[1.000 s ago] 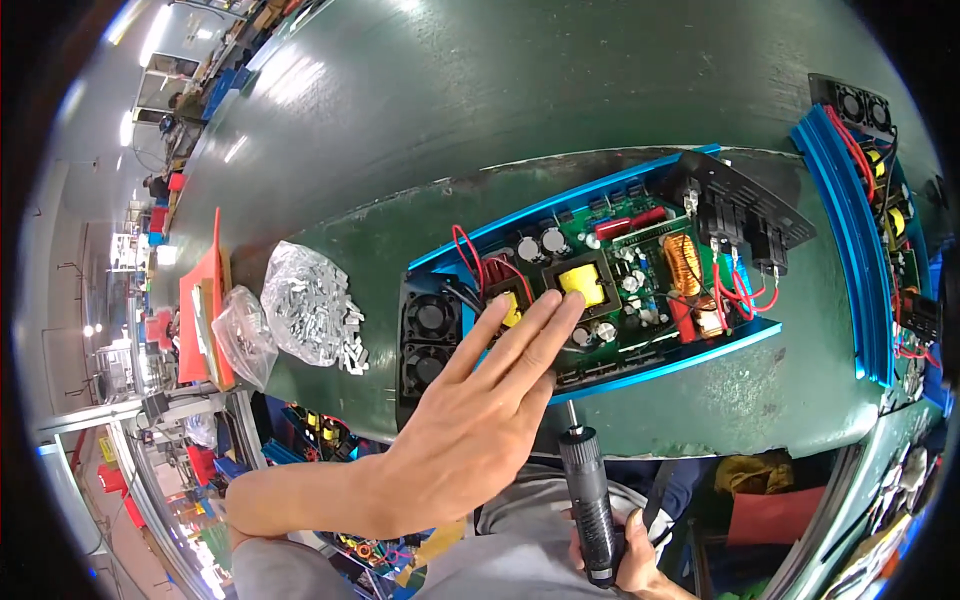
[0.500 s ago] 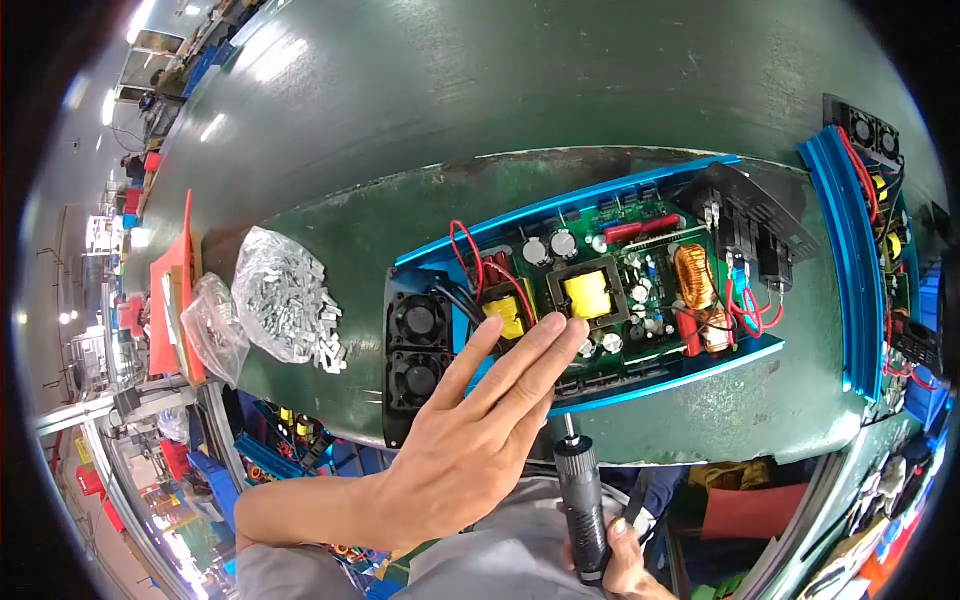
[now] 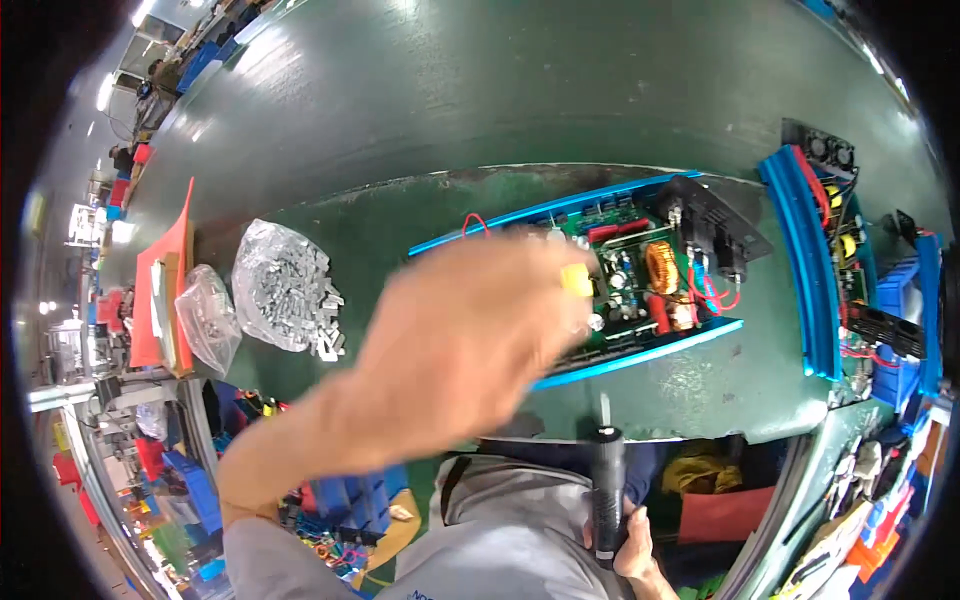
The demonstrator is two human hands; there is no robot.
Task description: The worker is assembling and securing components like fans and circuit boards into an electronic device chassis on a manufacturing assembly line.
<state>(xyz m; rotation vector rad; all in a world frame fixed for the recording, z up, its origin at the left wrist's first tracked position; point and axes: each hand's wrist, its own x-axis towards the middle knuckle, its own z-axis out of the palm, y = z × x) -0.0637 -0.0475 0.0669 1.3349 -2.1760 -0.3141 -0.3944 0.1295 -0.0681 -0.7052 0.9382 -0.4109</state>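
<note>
My left hand is raised over the left part of an open power supply unit, smeared by motion, so its fingers cannot be made out. Beneath it, a green circuit board lies between blue metal side rails, with a copper coil and a yellow transformer. A black end panel leans at the unit's right end; its left end is hidden behind my hand. Close to my body, my right hand is wrapped round a black electric screwdriver, bit upward, just off the table's front edge.
At left on the green table, a clear bag spills small grey metal pieces beside another clear bag and an orange-red sheet. A second blue-railed unit stands at right. Blue bins sit below the table.
My left hand has lifted from a flat, spread pose over the board into a blur above it. The screwdriver in my right hand has shifted slightly right. The whole view has moved a little.
</note>
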